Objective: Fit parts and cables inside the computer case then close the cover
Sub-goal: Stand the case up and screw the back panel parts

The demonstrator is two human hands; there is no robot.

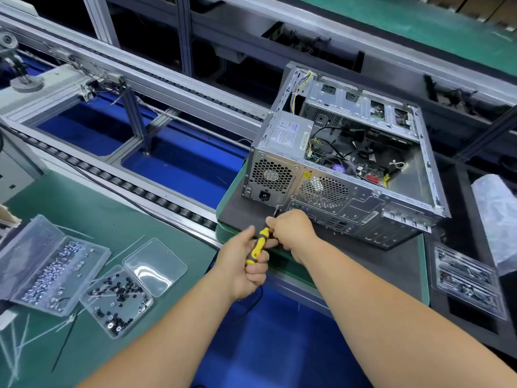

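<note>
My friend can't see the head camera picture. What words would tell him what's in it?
Two bare hands hold a yellow-and-black screwdriver at the back of an open computer case: the left hand grips the handle, the right hand pinches near the shaft. The case lies uncovered, cables showing. Clear boxes of screws sit left on the green bench.

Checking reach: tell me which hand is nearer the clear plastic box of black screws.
Left. The left hand is right of the box; the right hand lies farther right.
</note>
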